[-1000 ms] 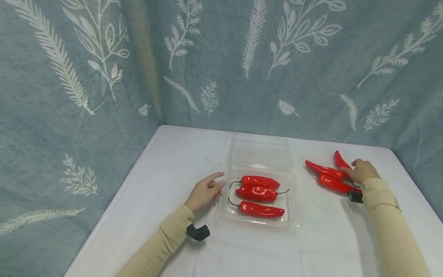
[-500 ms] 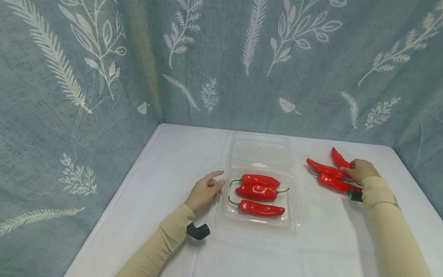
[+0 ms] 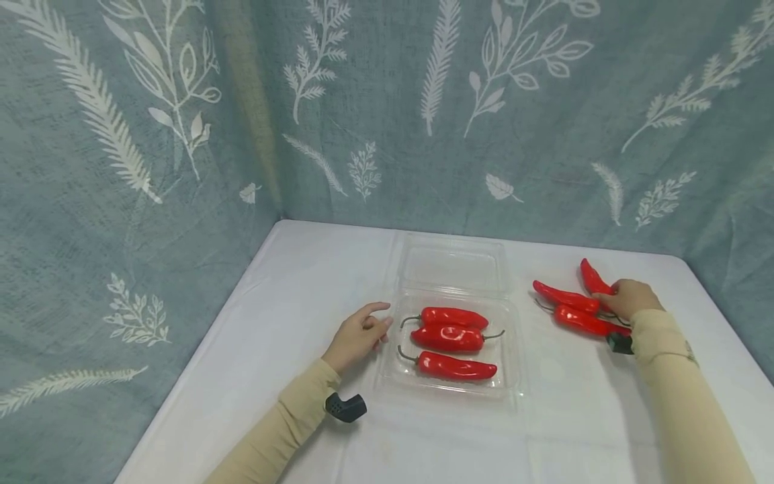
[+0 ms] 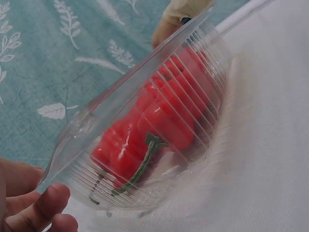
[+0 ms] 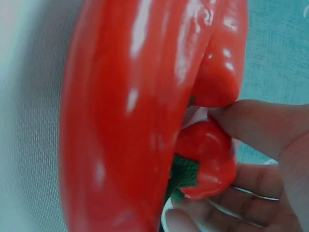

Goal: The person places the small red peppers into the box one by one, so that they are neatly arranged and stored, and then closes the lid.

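At the right of the head view, my right hand [image 3: 633,298] pinches the farthest loose red chili pepper [image 3: 592,274] near its stem end. In the right wrist view, the thumb and fingers lie on either side of that pepper [image 5: 212,157], beside its green stem. Two more red peppers [image 3: 583,320] lie against it on the near side. My left hand [image 3: 353,339] is at the left edge of a clear plastic clamshell box [image 3: 510,383], index finger extended, fingertips at the rim. Whether they touch it is unclear. Inside the box are three red peppers [image 3: 449,338], stems pointing different ways.
The box's clear lid [image 3: 452,265] is folded back flat behind its base. All of it stands on a white-covered table [image 3: 447,444]. A blue-green curtain with white leaf prints [image 3: 387,168] hangs behind and along the left side.
My right hand's fingers have closed around the far pepper's stem end. That pepper has shifted slightly. The left hand and the box stay in place.
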`<state>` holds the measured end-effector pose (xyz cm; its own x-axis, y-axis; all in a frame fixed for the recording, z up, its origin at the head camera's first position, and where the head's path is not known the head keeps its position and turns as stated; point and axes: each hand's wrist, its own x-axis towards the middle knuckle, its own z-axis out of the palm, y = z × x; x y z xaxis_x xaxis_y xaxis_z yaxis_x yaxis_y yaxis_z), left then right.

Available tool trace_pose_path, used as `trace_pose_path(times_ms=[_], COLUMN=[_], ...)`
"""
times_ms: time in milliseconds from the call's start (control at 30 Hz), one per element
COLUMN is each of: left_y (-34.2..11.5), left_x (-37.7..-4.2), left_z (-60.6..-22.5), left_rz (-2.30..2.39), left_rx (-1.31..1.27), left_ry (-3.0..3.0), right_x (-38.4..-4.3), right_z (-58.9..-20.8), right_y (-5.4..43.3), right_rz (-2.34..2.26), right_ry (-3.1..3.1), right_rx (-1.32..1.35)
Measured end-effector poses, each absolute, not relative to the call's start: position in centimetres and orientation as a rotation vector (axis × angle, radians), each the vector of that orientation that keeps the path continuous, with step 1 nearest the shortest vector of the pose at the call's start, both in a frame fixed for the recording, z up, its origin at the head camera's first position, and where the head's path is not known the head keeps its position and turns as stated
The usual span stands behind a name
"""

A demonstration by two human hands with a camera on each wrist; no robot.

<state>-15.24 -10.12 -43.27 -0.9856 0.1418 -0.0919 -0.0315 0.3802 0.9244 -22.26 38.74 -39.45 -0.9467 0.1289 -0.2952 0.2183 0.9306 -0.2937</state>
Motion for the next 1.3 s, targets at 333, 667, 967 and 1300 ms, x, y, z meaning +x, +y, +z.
trace_pose_path(times_ms=[333, 667, 967, 1300], left_y=[-10.1, -10.0, -9.9, -10.0], left_x=[-15.4, -15.5, -15.5, -15.5], left_z=[-43.2, -43.4, -43.2, -43.4], left_rz=[1.647, 1.629, 1.633, 1.64], left_rx=[0.085, 0.097, 0.099, 0.082], left_ry=[2.484, 2.511, 2.505, 2.486], right_x=[-22.5, -22.5, -21.8, -19.8], right_z=[-38.6, -36.3, -33.5, -31.2], right_y=[38.6, 37.0, 33.4, 28.2], right_rz=[-0.577, -0.621, -0.604, -0.52], right_ry=[2.991, 3.159, 3.273, 3.288], right_rx=[0.24, 0.135, -0.081, -0.474])
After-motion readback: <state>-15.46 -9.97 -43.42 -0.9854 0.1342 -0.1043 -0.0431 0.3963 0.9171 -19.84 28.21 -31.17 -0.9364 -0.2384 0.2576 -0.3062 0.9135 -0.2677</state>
